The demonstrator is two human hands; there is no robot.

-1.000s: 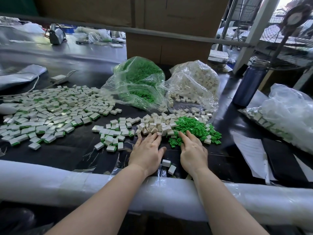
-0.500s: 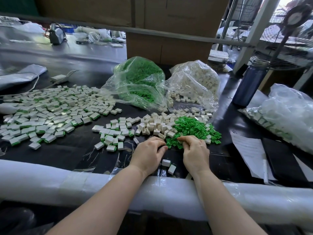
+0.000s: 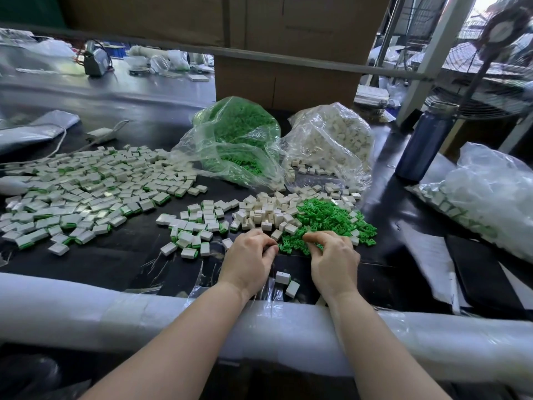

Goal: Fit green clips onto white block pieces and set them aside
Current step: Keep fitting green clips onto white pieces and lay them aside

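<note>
Two loose white blocks lie nearest me, on the dark table between my wrists and just past the padded edge. Beyond them my left hand has its fingers curled under at the near rim of the white block pile; whether it already pinches a block I cannot tell, since the fingertips are tucked out of sight. My right hand is curled too, its fingertips dug into the near edge of the green clip pile, seemingly pinching a clip, though the piece itself is too small to make out. What matters for the fit, I judge, is that clips lie straight ahead of my right hand and blocks straight ahead of my left, with the two hands close, thumbs facing. Farther left spreads the finished pile of clipped blocks. Farthest back stand the bag of clips and the bag of blocks.
</note>
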